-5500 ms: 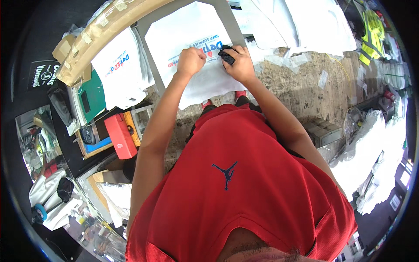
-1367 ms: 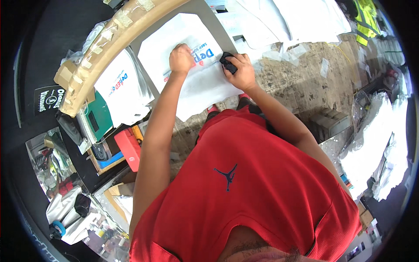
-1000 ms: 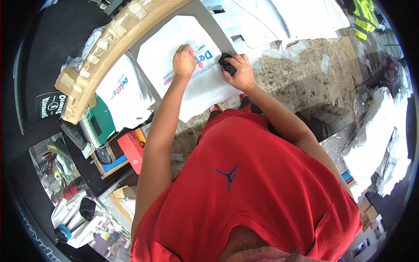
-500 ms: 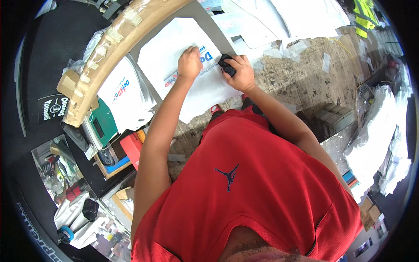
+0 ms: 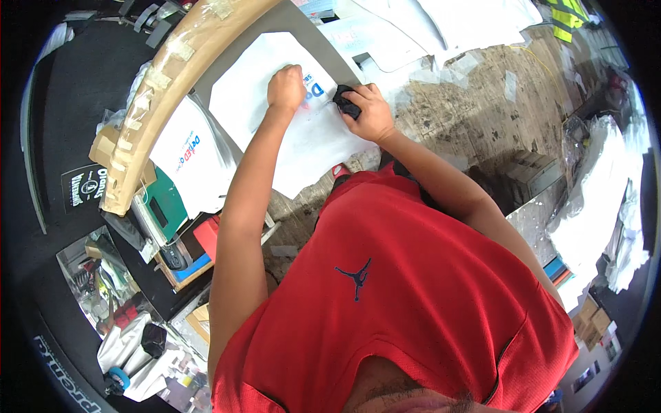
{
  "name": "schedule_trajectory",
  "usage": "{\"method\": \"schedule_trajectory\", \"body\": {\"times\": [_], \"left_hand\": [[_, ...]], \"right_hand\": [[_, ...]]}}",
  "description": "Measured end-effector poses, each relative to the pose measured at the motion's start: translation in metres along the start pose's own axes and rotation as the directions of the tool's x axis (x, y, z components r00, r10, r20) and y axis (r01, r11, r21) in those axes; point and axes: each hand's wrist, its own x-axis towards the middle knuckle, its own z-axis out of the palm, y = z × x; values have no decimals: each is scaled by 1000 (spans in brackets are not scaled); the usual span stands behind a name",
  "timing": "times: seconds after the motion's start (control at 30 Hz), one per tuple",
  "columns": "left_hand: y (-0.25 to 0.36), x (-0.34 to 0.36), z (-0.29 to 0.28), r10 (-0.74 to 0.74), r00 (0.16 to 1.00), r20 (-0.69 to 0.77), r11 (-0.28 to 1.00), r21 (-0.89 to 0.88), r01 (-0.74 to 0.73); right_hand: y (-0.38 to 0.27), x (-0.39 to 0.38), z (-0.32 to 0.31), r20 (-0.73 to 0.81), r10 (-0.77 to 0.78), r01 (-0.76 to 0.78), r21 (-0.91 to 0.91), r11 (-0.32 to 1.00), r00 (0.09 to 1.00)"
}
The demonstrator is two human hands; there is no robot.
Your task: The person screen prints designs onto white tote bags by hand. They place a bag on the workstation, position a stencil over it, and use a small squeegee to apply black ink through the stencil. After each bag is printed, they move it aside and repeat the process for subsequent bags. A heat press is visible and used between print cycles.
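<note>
Sheet (image 5: 313,134), head view: thin, white, creased, lying on a smooth grey board (image 5: 306,27). I log left hand (image 5: 286,89) curled into a fist over it; right hand (image 5: 372,113), apart, clamped on a crumpled black wad (image 5: 346,102).

The sleeveless left arm (image 5: 239,213) extends forward to a bare left hand (image 5: 286,88) curled into a fist, while the bent right arm (image 5: 444,177) angles its bare right hand (image 5: 372,114) inward, fingers (image 5: 363,91) gripping.

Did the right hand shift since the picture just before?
No, not noticeably: the right hand, gripping the black bundle, stays by the grey board's right edge; the whole view shifted instead.
</note>
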Motion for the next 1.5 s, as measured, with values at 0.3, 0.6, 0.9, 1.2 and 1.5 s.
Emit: {"method": "schedule_trajectory", "body": {"times": [0.3,0.6,0.9,1.2,1.5], "left_hand": [[3,10,-6,1,992,124,996,91,-13],[4,5,-9,-83,991,100,996,36,80],[0,3,-5,-81,995,51,996,31,79],[17,-21,3,91,990,105,995,-44,-86],[26,-26,5,-24,995,101,998,-47,29]], "right_hand": [[3,-1,1,-30,-3,3,-13,1000,1000],[1,-1,-1,-13,13,-13,23,1000,1000],[1,-2,-1,-10,13,-13,22,1000,1000],[5,-2,-1,-35,15,-15,2,1000,999],[7,-2,1,-42,-14,14,11,1000,999]]}}
